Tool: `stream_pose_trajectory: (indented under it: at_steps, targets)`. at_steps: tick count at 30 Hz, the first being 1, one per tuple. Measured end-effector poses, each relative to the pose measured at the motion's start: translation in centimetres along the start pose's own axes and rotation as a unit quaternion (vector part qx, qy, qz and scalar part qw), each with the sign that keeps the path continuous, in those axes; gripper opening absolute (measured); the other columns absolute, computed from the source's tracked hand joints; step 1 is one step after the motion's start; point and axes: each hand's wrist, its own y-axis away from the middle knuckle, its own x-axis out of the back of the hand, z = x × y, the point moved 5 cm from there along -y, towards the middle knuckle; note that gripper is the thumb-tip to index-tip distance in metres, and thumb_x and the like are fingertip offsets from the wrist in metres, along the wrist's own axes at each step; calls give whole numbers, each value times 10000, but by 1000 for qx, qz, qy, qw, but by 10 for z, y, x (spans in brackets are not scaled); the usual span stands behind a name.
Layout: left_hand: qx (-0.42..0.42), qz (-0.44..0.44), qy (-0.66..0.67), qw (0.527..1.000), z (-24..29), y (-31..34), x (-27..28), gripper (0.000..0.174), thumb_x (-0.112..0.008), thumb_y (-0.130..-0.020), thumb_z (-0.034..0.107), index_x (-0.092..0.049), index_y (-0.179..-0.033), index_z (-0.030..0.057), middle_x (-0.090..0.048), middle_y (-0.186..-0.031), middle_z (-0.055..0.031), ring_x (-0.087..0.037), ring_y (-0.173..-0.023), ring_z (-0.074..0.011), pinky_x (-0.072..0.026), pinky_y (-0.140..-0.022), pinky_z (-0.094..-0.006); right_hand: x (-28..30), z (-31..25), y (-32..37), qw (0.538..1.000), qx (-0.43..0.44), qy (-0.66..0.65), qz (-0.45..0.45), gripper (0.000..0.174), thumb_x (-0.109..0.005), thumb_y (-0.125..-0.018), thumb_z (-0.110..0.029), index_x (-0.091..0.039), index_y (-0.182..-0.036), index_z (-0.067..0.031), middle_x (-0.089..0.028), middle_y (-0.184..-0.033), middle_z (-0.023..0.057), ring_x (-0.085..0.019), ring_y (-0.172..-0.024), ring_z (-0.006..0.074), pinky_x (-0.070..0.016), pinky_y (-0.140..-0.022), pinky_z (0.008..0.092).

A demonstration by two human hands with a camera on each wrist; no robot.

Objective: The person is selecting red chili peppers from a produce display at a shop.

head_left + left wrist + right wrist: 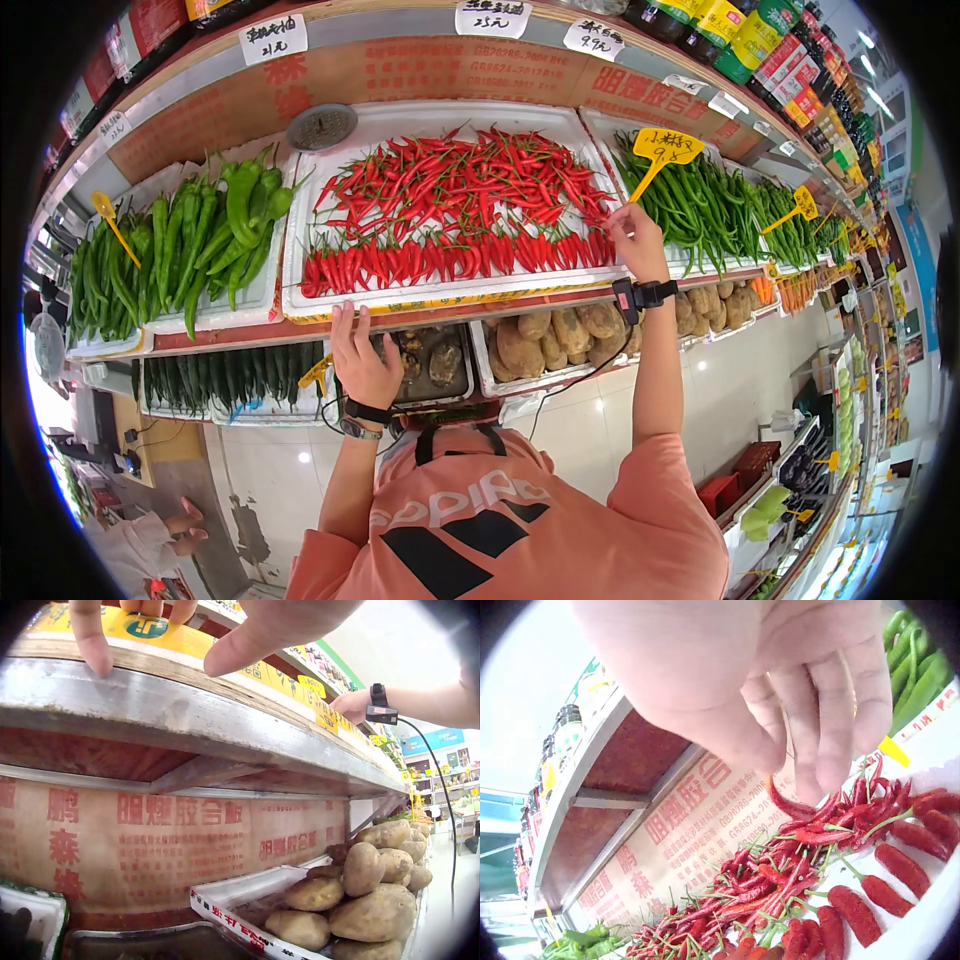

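Red chilies (pixel 470 185) fill a white foam tray (pixel 400 296), loose at the back and lined up in a row along the front. My right hand (pixel 638 243) is at the tray's right end; in the right wrist view its thumb and fingers (pixel 810 712) pinch the tip of a red chili (pixel 787 802) above the heap. My left hand (pixel 366 358) rests with fairly straight fingers on the tray's front edge, left of the middle. In the left wrist view those fingers (pixel 91 637) touch the yellow-taped edge (pixel 180 641) above the metal shelf rail.
Green peppers (pixel 215 225) lie left of the tray and thinner green chilies (pixel 690 205) right of it, with a yellow price tag (pixel 668 147). A round metal dish (pixel 322 127) sits behind. Below are potatoes (pixel 550 342) and dark cucumbers (pixel 235 373). A cable hangs from the right wrist.
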Motion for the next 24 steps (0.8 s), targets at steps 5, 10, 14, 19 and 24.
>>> stream_pose_trajectory:
  at_steps: [5,10,14,19,24]
  targets:
    - [0,10,-10,1000,1,-1,2,585,-716,-892,56,-562,-1452,-8,-514,-1547,-234,-481,-1461,-475,-444,-1173,-564,-8,-30,21,985,58,78,-139,94,-739,-924,-16,-667,-983,-5,-724,-828,102,-713,-739,210,-553,-692,343]
    - [0,11,-14,1000,1,-1,1,582,-720,-891,60,-567,-1449,-4,-515,-1547,-232,-481,-1460,-473,-448,-1167,-560,-16,-11,29,979,28,29,-198,136,-756,-900,-12,-676,-1010,-16,-714,-826,97,-712,-749,209,-555,-702,344]
    - [9,-10,-4,1000,0,1,0,616,-722,-890,37,-529,-1472,-24,-480,-1582,-235,-427,-1485,-480,-399,-1193,-564,-10,11,24,993,34,61,-100,182,-749,-900,-11,-697,-1074,-24,-743,-933,135,-734,-803,275,-572,-741,389]
    - [5,-5,-6,1000,0,1,0,622,-717,-891,29,-522,-1480,-13,-480,-1589,-225,-418,-1499,-472,-392,-1200,-568,14,13,13,982,-18,189,-8,290,-769,-863,-12,-713,-1142,-65,-741,-1064,169,-714,-943,393,-569,-817,466]
    - [9,-5,-4,1000,1,1,-1,633,-714,-888,29,-517,-1489,-12,-480,-1589,-222,-419,-1502,-471,-389,-1201,-573,-7,30,-2,976,2,208,-62,365,-748,-885,-2,-729,-1248,-38,-748,-1206,189,-739,-1024,377,-590,-888,437]
